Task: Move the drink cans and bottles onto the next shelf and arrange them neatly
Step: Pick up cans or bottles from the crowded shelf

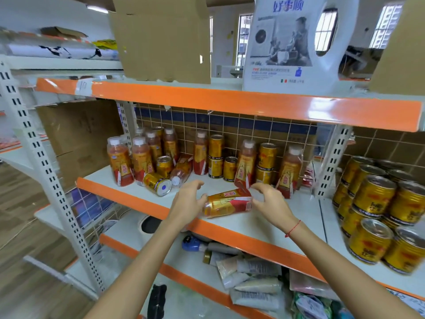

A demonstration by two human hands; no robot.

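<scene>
A gold-and-red drink bottle (226,203) lies on its side near the front of the middle shelf (264,229), cap end to the right. My left hand (187,202) is at its base, thumb touching it and fingers spread above. My right hand (270,202) curls round the clear neck at the cap end. Behind stand several upright bottles (119,162) and gold cans (216,146), some stacked in twos. A can (158,183) and another bottle (181,171) lie tipped over at the left. On the adjoining shelf (331,236) to the right, gold cans (374,196) stand stacked in a block.
An orange-edged shelf (230,100) above carries cardboard boxes and a white detergent jug (289,42). The shelf below holds pouches, tubes and a blue-capped item (192,244). White slotted uprights (331,162) separate the two bays. A wire grid backs the shelf.
</scene>
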